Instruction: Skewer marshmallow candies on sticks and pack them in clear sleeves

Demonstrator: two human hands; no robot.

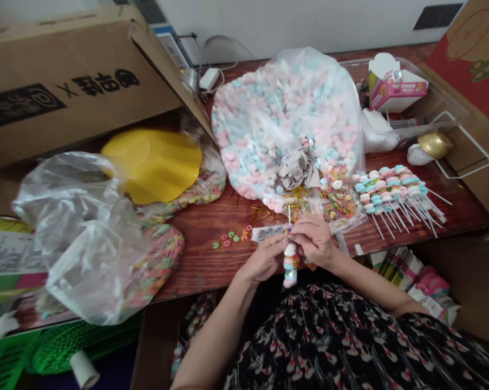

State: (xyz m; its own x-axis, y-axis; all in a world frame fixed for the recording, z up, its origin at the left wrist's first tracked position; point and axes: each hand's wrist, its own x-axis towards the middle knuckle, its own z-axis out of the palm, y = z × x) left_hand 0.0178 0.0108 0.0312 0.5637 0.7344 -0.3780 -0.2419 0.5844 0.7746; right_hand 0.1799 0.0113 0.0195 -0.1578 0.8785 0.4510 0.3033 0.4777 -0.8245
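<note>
At the table's front edge I hold a marshmallow skewer (290,265) upside down, its pastel candies hanging below and its white stick pointing up. The candies look wrapped in clear film. My left hand (268,255) pinches the skewer at the neck, where candy meets stick. From the other side, my right hand (312,237) closes its fingers at the same spot; a small coloured bit shows between the fingertips, too small to name. Just beyond the hands lie gold twist ties (298,195) and a crumpled grey paper piece (299,167). Loose candy rings (235,237) lie to the left.
A big clear bag of marshmallows (285,119) fills the back middle. Finished-looking skewers (390,189) are piled at right. A bag of candy rings (158,260), a yellow round sheet (155,162) and a cardboard box (77,81) occupy the left. A clear tray (443,108) stands back right.
</note>
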